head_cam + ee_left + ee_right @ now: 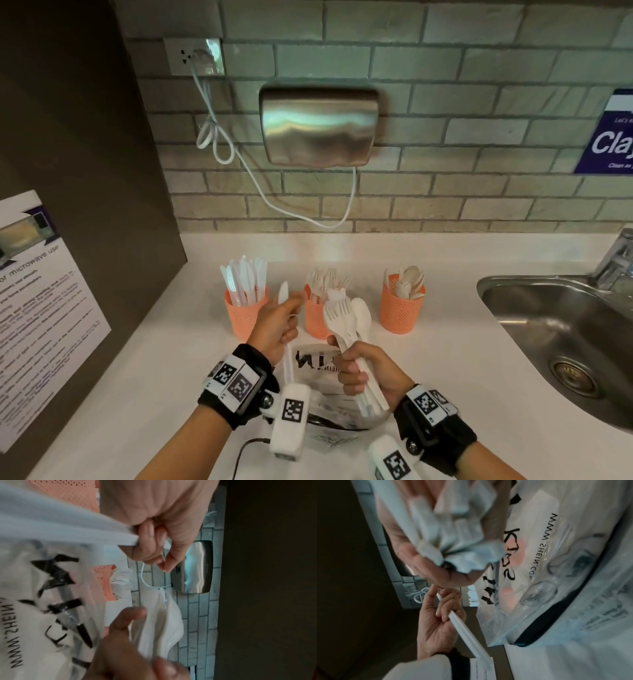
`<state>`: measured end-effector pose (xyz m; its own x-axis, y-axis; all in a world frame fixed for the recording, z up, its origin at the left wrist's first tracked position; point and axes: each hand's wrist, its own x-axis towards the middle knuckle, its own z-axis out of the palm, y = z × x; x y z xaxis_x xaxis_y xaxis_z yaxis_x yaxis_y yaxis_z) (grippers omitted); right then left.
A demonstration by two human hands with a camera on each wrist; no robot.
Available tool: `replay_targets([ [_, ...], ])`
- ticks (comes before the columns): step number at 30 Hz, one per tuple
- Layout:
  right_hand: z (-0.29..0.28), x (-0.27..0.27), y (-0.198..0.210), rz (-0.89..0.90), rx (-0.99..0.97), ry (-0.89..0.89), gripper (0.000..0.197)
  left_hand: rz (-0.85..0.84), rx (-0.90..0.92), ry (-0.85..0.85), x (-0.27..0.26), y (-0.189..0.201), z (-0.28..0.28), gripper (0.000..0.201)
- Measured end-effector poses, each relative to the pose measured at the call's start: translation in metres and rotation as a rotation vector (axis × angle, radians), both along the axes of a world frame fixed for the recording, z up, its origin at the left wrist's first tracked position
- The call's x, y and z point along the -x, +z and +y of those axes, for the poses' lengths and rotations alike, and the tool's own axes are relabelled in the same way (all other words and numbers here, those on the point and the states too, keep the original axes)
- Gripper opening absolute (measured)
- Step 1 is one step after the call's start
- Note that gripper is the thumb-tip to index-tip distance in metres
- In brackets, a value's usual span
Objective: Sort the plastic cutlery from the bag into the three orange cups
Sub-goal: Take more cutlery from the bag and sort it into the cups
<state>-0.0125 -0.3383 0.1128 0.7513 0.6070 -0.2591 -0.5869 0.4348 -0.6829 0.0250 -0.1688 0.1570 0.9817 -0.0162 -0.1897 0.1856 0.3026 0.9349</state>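
- Both wrists carry black straps with white marker blocks; just beyond them the right hand (pixel 359 371) is wrapped tight round a bundle of white plastic forks and spoons (pixel 349 322), heads pointing up.
- Left hand (pixel 274 329) has its fingers curled round one white plastic knife (pixel 283 294), blade upward, just in front of the left cup.
- Beneath both hands a clear plastic bag (pixel 329 394) with black lettering lies on the white counter (pixel 462 377); white cutlery shows inside it.
- Three orange perforated cups stand in a row behind:
- left cup (pixel 246 317) is packed with knives;
- middle cup (pixel 317 317), partly hidden by the hands, holds forks;
- right cup (pixel 401 310) holds spoons, well apart from the steel sink (pixel 548 322).
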Motion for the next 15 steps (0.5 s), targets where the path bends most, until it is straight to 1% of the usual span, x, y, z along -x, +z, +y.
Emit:
replay_targets([
  [2,0.0,-0.002,0.0,0.023,-0.104,0.047,0.058,0.032,-0.001,-0.062,0.003,-0.003,-0.006,0.002],
  [3,0.0,-0.004,-0.001,0.041,-0.149,0.065,0.056,0.053,0.026,-0.081,0.004,-0.004,-0.008,0.003],
  [7,-0.001,-0.007,-0.007,0.088,-0.271,0.106,0.041,0.153,0.241,-0.1,0.0,-0.007,-0.009,0.018],
  [9,-0.002,-0.008,-0.011,0.116,-0.329,0.129,0.037,0.171,0.265,-0.088,-0.001,-0.009,-0.009,0.021],
  [11,-0.003,-0.01,-0.012,0.115,-0.362,0.164,0.038,0.182,0.234,-0.076,0.0,-0.013,-0.009,0.023],
  [13,-0.005,-0.011,-0.012,0.074,-0.33,0.176,0.041,0.161,0.124,-0.082,0.004,-0.014,-0.011,0.025],
  [15,-0.006,-0.012,-0.011,0.009,-0.267,0.2,0.042,0.097,-0.003,-0.097,0.008,-0.014,-0.016,0.025],
])
